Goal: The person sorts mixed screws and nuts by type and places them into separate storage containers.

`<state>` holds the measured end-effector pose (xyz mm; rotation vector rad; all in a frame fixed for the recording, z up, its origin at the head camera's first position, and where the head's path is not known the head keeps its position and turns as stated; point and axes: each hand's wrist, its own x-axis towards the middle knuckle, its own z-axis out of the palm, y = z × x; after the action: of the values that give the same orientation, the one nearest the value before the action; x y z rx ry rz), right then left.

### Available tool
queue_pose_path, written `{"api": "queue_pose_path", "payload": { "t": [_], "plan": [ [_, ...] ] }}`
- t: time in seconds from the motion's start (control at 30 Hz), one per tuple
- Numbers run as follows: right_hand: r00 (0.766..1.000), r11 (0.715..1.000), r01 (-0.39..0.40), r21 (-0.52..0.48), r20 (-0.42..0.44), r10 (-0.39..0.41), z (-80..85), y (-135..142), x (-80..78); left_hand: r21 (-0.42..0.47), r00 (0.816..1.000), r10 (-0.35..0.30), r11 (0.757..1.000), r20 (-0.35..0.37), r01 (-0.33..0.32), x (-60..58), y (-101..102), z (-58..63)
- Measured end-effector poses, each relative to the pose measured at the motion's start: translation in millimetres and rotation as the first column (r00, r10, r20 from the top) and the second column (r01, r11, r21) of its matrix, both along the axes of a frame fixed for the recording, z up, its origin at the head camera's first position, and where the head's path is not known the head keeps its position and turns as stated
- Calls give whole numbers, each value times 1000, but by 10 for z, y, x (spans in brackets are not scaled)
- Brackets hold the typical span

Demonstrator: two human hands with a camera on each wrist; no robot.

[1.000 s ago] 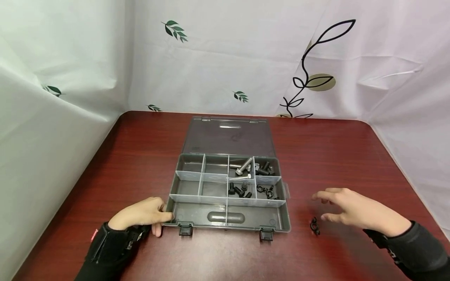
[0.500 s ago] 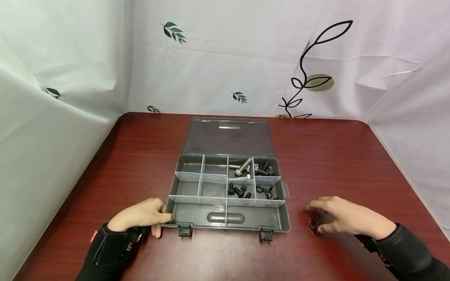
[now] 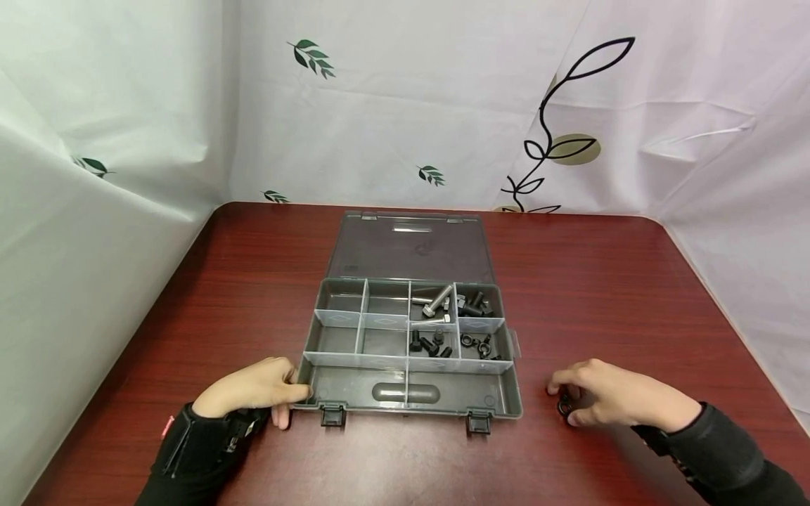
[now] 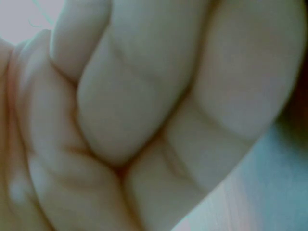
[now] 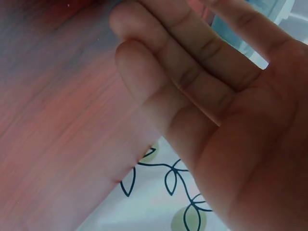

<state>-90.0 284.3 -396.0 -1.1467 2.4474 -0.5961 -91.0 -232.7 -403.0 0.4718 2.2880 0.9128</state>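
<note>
A grey compartment box [image 3: 358, 378] stands with its lid [image 3: 411, 247] folded back on the table. My left hand [image 3: 256, 388] grips its front left corner, thumb over the rim; the left wrist view shows that hand's fingers [image 4: 139, 91] curled. Right of the box, my right hand [image 3: 616, 397] hovers low over small black ring-shaped hardware [image 3: 564, 405], which shows in the gap between thumb and fingers. The right wrist view shows its fingers [image 5: 192, 72] loosely extended, their work hidden. Similar black ring-headed pieces [image 3: 484, 348] lie in a right-hand compartment.
Silver bolts [image 3: 438, 301] fill a back compartment, with black bolts [image 3: 473, 308] to their right and more short black bolts [image 3: 430, 344] in front. Two black latches [image 3: 479, 424] stick out at the box front. White patterned cloth [image 3: 392, 105] surrounds the red-brown table [image 3: 607, 281].
My right hand has moved left and down, bringing thumb and fingers around the black hardware on the table. The left hand and the box stay in place.
</note>
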Motion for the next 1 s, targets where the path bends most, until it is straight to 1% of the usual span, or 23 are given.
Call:
{"api": "queue_pose_path", "payload": {
  "t": [0.23,0.37,0.53,0.67,0.87,0.9,1.0],
  "plan": [
    [999,998,-41,-44,-26,40,-32,-30,18,11,1000,0,1000,6,0,5,-10,-3],
    [999,998,-48,-50,-9,48,-40,-49,22,12,1000,1,1000,10,-1,7,-15,-7],
    [998,998,-48,-40,35,50,-34,-66,25,6,1000,7,1000,8,-7,7,-14,0],
    [997,999,-36,-27,64,38,-25,-75,24,-4,1000,2,1000,-2,-3,6,-13,8],
    [993,1000,14,28,119,-17,3,-95,27,-9,1000,3,1000,-2,-3,-1,-12,10],
    [992,999,20,30,121,-23,8,-96,26,-9,1000,3,1000,-2,-3,-2,-12,9],
    [996,999,24,21,85,-26,31,-83,17,-10,1000,2,1000,-2,-2,-6,-12,8]
  ]
}}
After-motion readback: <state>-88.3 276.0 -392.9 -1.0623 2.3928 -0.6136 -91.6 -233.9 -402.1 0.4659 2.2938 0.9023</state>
